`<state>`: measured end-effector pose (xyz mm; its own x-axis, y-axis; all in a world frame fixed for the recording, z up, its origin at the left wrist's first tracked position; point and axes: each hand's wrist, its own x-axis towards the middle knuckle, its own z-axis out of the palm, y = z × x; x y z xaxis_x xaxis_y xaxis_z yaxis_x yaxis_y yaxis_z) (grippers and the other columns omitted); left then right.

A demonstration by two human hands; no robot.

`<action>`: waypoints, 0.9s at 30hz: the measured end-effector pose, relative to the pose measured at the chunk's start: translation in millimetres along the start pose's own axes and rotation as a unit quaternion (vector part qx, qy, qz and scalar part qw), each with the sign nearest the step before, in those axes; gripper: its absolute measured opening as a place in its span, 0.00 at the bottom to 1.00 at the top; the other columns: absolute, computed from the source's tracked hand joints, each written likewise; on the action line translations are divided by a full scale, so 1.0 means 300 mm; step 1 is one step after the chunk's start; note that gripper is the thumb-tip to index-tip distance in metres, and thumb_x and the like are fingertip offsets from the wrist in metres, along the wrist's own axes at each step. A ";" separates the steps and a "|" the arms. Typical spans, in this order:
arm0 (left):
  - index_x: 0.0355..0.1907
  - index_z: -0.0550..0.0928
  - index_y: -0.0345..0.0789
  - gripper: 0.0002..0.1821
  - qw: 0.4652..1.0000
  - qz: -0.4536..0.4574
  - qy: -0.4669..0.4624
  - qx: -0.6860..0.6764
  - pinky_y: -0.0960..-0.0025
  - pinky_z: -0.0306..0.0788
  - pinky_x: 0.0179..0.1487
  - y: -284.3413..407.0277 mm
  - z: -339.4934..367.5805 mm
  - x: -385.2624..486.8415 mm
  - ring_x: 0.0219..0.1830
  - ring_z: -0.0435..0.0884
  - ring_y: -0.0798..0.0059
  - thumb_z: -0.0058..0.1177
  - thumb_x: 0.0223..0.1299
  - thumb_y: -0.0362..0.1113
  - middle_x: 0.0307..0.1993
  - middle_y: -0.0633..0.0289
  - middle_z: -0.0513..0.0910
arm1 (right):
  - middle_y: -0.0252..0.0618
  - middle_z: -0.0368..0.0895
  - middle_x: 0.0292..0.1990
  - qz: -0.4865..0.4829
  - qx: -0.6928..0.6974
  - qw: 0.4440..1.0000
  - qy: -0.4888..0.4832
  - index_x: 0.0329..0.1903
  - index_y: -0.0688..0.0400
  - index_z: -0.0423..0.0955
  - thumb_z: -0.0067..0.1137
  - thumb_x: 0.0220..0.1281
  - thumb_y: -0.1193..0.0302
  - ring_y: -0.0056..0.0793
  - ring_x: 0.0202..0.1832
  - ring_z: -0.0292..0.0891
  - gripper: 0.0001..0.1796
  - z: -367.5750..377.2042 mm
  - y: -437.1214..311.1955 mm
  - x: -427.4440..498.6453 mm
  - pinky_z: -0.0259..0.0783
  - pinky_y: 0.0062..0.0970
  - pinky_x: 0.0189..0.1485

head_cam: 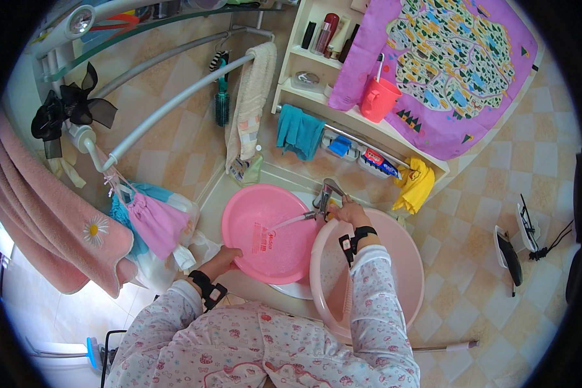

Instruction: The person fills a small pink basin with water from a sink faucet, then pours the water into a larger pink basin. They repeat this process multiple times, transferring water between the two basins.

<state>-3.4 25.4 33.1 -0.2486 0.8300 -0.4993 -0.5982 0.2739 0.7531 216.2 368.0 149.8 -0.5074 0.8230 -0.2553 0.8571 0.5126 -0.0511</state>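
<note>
A round pink plastic basin [283, 262] stands over the white sink, and water runs into it from the spout of a chrome faucet [324, 199]. My left hand [225, 259] grips the basin's lower left rim. At the faucet's lever is my right hand [350, 212], its fingers at the handle. Under my right forearm lies a larger pale pink basin [402, 257], tilted, with suds or drops on its inner wall and a pink ribbed object [347, 296] inside, perhaps a washboard. Both wrists wear black straps.
Above the faucet, a white shelf [291, 92] holds bottles, a red cup [379, 99] and a rail with a teal cloth [299, 132] and a yellow cloth [413, 185]. Bags [157, 220] and a pink towel [53, 208] hang at left. A beige towel [252, 97] hangs behind the sink.
</note>
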 end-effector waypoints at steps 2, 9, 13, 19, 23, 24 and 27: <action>0.53 0.64 0.31 0.29 1.000 -0.004 0.002 0.003 0.58 0.78 0.38 0.004 0.003 -0.006 0.39 0.78 0.59 0.49 0.43 0.28 0.43 0.53 0.74 | 0.43 0.48 0.67 -0.008 -0.014 1.000 -0.003 0.66 0.61 0.48 0.51 0.49 0.46 0.41 0.66 0.50 0.47 -0.001 -0.001 -0.002 0.51 0.39 0.65; 0.54 0.62 0.32 0.30 1.000 0.009 -0.003 0.001 0.58 0.78 0.37 0.001 0.003 -0.003 0.38 0.78 0.60 0.48 0.43 0.28 0.43 0.53 0.73 | 0.51 0.44 0.67 -0.020 -0.056 0.998 -0.027 0.66 0.64 0.45 0.34 0.53 0.35 0.43 0.67 0.46 0.50 -0.010 0.009 -0.005 0.47 0.30 0.67; 0.54 0.62 0.32 0.30 1.000 0.009 -0.009 -0.004 0.59 0.78 0.37 0.002 0.003 -0.007 0.38 0.78 0.60 0.48 0.43 0.28 0.43 0.54 0.73 | 0.44 0.49 0.66 -0.011 -0.002 1.000 -0.004 0.66 0.61 0.49 0.47 0.51 0.45 0.41 0.66 0.51 0.45 -0.002 0.006 0.002 0.52 0.40 0.64; 0.53 0.64 0.32 0.28 1.000 0.006 -0.005 -0.013 0.58 0.78 0.37 -0.001 0.004 -0.009 0.38 0.78 0.60 0.48 0.43 0.28 0.42 0.54 0.73 | 0.46 0.46 0.67 -0.009 -0.019 1.000 -0.022 0.66 0.61 0.46 0.44 0.51 0.42 0.42 0.66 0.49 0.47 -0.018 -0.004 -0.011 0.50 0.37 0.65; 0.53 0.64 0.32 0.28 1.000 0.002 -0.002 -0.010 0.58 0.78 0.38 -0.006 -0.003 -0.003 0.39 0.78 0.60 0.49 0.43 0.28 0.42 0.55 0.74 | 0.49 0.43 0.67 -0.014 -0.033 0.999 -0.041 0.66 0.63 0.44 0.36 0.53 0.36 0.43 0.67 0.47 0.50 -0.030 -0.003 -0.017 0.48 0.31 0.66; 0.53 0.64 0.32 0.28 1.000 0.005 -0.004 -0.011 0.58 0.78 0.38 -0.008 -0.004 0.000 0.39 0.78 0.60 0.49 0.43 0.28 0.42 0.55 0.74 | 0.49 0.43 0.67 -0.010 -0.037 0.998 -0.041 0.66 0.63 0.44 0.36 0.53 0.36 0.43 0.67 0.47 0.50 -0.028 -0.003 -0.014 0.49 0.31 0.66; 0.53 0.64 0.32 0.28 1.000 0.003 0.001 -0.012 0.57 0.78 0.38 -0.014 -0.008 0.006 0.39 0.78 0.59 0.49 0.43 0.28 0.43 0.54 0.74 | 0.44 0.47 0.67 0.005 0.005 1.000 -0.017 0.66 0.61 0.47 0.52 0.46 0.46 0.41 0.66 0.50 0.49 -0.013 -0.001 -0.004 0.53 0.37 0.64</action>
<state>-3.1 24.6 28.1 -0.2536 0.8313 -0.4946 -0.6150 0.2562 0.7458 216.2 367.6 153.8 -0.4949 0.8198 -0.2882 0.8636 0.5009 -0.0579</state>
